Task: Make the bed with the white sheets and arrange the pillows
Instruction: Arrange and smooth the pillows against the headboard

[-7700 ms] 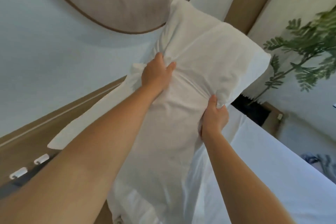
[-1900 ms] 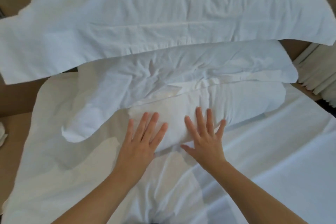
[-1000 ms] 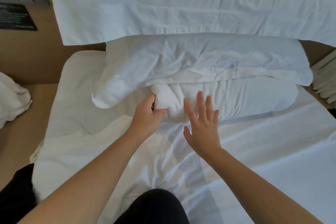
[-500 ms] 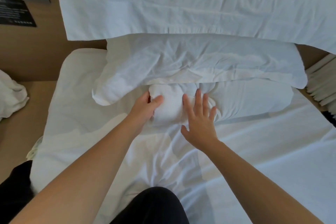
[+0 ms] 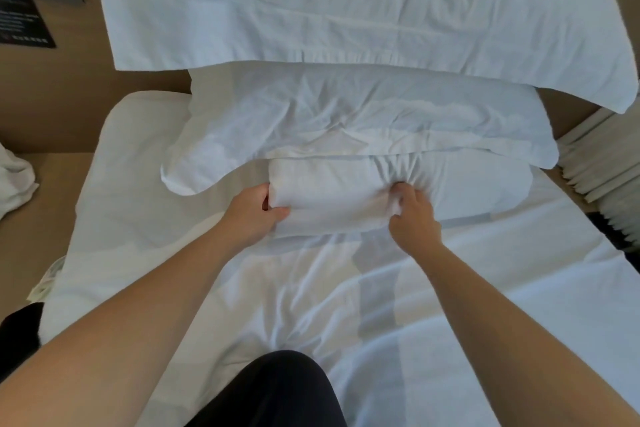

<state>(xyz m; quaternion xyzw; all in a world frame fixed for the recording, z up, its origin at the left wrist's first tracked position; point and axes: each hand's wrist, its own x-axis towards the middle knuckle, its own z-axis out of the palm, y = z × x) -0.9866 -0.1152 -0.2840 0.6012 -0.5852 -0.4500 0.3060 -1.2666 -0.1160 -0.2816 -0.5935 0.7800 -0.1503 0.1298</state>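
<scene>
Now your left hand grips the soft rounded end of the lower pillow, your right hand pinching its gathered, wrinkled white case

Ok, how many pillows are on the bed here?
3: a back pillow, a middle pillow before it, and a front pillow gripped by the left hand and right hand. Others may be hidden.

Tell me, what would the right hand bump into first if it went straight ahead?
The right hand grips the front pillow, so it would push deeper into that first. Beyond it, probably the second pillow overlapping its far edge, though depth is unclear.
</scene>
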